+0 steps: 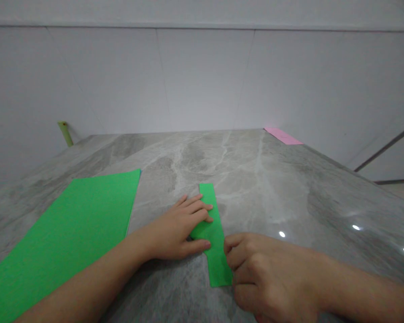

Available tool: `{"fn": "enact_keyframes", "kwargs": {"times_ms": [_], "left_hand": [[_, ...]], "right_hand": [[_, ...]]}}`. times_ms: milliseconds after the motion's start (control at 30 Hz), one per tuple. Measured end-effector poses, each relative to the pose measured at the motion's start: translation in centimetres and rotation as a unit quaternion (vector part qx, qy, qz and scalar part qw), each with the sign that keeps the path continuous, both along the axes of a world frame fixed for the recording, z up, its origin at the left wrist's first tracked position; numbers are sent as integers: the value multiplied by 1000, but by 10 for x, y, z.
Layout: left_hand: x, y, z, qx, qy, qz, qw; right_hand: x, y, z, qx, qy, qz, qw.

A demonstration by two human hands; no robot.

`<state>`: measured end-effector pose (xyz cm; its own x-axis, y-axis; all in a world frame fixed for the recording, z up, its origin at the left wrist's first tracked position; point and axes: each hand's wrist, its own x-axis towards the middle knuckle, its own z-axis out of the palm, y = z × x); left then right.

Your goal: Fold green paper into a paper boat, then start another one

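A narrow strip of green paper [218,269] lies on the grey marbled table in front of me, its long side running away from me. My left hand [188,220] rests on it with fingers spread, covering part of its left side. At the strip's lower right edge is my right hand [265,273], its fingers curled closed. Whatever those fingers hold, if anything, is hidden; a small reddish patch shows beneath the hand at the bottom of the view. To the left, a large green sheet [87,215] lies flat, partly under my left forearm.
A pink sheet of paper [283,136] lies at the table's far right corner. The marbled tabletop [256,179] meets a pale panelled wall [202,76] at the back. A yellow-green post-like object [65,133] stands beyond the far left corner.
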<state>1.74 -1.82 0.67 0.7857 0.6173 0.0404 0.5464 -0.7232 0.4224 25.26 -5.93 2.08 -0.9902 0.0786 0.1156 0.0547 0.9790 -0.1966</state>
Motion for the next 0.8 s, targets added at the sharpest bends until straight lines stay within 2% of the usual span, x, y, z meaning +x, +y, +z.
{"fn": "enact_keyframes", "kwargs": {"times_ms": [100, 167, 300, 367, 500, 800], "left_hand": [[2, 0, 1, 4, 22, 0, 1000], [2, 1, 0, 16, 37, 15, 999], [-1, 4, -5, 64, 48, 80, 994], [-4, 6, -9, 85, 45, 99, 990], [-7, 8, -12, 108, 41, 112, 987], [-6, 8, -13, 114, 43, 112, 986]], "right_hand": [[1, 1, -3, -21, 19, 23, 999], [2, 5, -5, -26, 39, 6, 999], [6, 21, -6, 10, 54, -127, 990], [9, 29, -6, 15, 32, -162, 986], [12, 34, -7, 7, -12, -179, 984], [10, 29, -7, -6, -29, -199, 980]]}}
